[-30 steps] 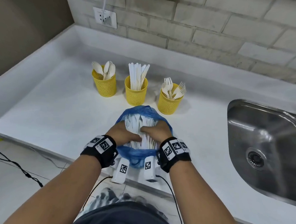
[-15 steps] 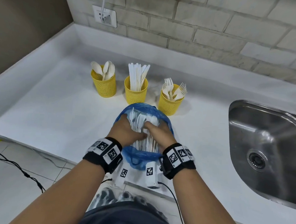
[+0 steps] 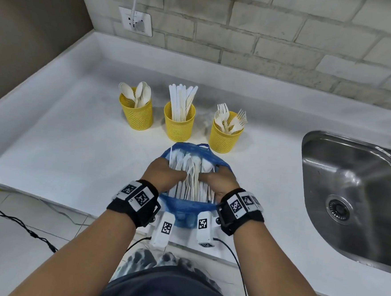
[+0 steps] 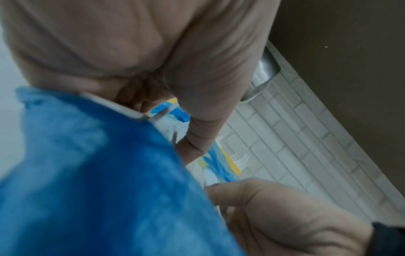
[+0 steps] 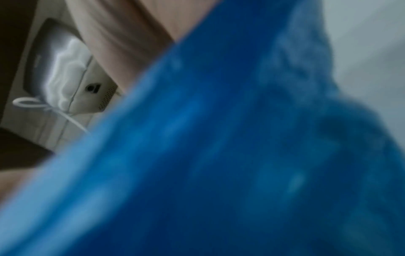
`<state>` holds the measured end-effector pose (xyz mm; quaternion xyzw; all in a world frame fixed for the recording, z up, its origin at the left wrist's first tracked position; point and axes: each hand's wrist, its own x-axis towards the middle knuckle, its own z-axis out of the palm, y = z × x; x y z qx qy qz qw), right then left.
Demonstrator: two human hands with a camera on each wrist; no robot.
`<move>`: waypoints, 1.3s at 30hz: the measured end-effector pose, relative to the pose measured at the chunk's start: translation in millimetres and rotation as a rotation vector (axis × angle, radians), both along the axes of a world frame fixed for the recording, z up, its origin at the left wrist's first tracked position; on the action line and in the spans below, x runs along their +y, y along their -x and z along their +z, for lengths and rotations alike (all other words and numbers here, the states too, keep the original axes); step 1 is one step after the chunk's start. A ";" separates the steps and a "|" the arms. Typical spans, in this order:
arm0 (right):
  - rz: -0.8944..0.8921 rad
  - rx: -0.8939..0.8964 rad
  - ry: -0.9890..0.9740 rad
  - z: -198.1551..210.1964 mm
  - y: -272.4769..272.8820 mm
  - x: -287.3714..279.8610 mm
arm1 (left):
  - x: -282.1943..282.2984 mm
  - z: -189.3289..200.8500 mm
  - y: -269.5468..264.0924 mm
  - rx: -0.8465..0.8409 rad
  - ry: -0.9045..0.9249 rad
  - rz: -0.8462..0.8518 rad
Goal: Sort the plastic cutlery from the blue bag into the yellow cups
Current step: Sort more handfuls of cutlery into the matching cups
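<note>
We had the blue bag (image 3: pixel 187 207) at the worktop's (image 3: pixel 62 152) near edge, our left hand (image 3: pixel 162 174) and right hand (image 3: pixel 221 183) each grasping its rim to spread it, probably exposing the white cutlery (image 3: pixel 191 173) bound for the yellow cups (image 3: pixel 179 121) just behind.
</note>
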<state>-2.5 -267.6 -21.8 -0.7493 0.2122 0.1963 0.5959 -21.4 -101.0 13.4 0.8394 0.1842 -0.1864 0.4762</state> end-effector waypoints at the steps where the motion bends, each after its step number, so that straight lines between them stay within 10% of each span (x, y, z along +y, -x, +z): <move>1: 0.023 -0.022 0.062 7.4 1.0 1.6 | -1.3 2.9 0.5 -0.023 -0.008 -0.009; 23: 0.324 -0.230 0.617 29.1 14.5 4.8 | -20.1 3.0 7.2 -0.190 -0.218 -0.037; 39: 0.357 -0.267 0.461 33.2 10.9 12.6 | -27.9 -0.1 8.5 -0.154 -0.222 -0.088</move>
